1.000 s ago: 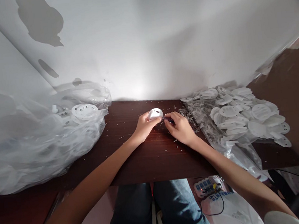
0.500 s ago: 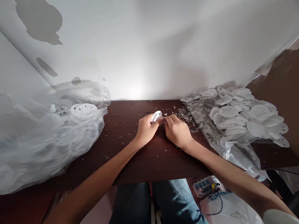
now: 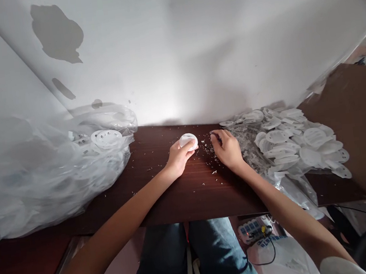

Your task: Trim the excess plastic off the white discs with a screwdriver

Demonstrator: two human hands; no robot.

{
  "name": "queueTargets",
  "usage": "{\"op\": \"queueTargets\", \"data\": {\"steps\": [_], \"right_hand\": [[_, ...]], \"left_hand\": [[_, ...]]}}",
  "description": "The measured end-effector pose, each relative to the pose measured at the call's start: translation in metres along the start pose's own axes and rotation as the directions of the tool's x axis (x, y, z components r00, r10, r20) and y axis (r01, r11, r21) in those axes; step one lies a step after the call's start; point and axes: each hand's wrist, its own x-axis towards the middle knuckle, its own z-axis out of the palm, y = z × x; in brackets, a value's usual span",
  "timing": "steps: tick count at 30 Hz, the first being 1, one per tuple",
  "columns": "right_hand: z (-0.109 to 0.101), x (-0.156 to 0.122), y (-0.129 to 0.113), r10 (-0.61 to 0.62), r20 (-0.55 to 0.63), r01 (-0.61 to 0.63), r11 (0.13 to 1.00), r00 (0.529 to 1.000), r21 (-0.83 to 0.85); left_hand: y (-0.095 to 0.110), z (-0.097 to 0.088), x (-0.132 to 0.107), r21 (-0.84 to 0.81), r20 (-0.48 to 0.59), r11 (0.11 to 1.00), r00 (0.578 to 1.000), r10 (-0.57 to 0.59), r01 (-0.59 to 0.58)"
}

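Observation:
My left hand (image 3: 179, 156) grips a round white plastic disc (image 3: 187, 140) by its edge, thumb across its face, just above the dark wooden table. The disc is tilted so its broad face shows. To the right, apart from the disc, my right hand (image 3: 227, 150) is closed with fingers curled. Something small and dark shows at its fingertips, but its kind is hidden by the fingers. Tiny white plastic scraps (image 3: 208, 149) lie on the table between and beneath my hands.
On the left stands a large clear plastic bag (image 3: 58, 179) with white discs inside. White discs (image 3: 314, 137) are heaped on the right beside scraps and clear plastic. A brown cardboard piece (image 3: 365, 132) edges the right side. Below the table is a power strip (image 3: 252, 229) with cords.
My hands have moved apart, the right one drawing away to the right. The disc in my left hand has turned from nearly edge-on to show its broad face.

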Motion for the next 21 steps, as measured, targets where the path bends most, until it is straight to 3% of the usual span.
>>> {"op": "queueTargets", "data": {"steps": [7, 12, 14, 17, 19, 21], "right_hand": [[-0.006, 0.011, 0.019, 0.061, -0.126, -0.051, 0.996, 0.99, 0.077], [-0.01, 0.017, 0.024, 0.186, -0.213, -0.147, 0.972, 0.959, 0.186], [-0.01, 0.019, 0.028, 0.238, -0.154, -0.199, 0.951, 0.959, 0.235], [-0.007, 0.02, 0.033, 0.2, 0.073, -0.212, 0.947, 0.977, 0.242], [-0.004, 0.019, 0.035, 0.095, 0.182, -0.129, 0.974, 0.979, 0.184], [0.0, 0.017, 0.037, -0.004, 0.219, -0.019, 0.994, 0.976, 0.104]], "left_hand": [[0.003, -0.002, -0.002, -0.013, -0.049, 1.0, 0.999, -0.017, 0.016], [0.004, -0.004, -0.002, 0.077, -0.074, 0.996, 0.996, 0.048, -0.042], [0.006, -0.006, 0.001, 0.09, -0.1, 0.994, 0.993, 0.069, -0.06], [0.008, -0.012, 0.007, 0.176, -0.11, 0.979, 0.987, 0.121, -0.1], [0.008, -0.016, 0.008, 0.326, -0.082, 0.928, 0.973, 0.218, -0.18], [0.009, -0.019, 0.008, 0.497, -0.041, 0.823, 0.939, 0.34, -0.276]]}}
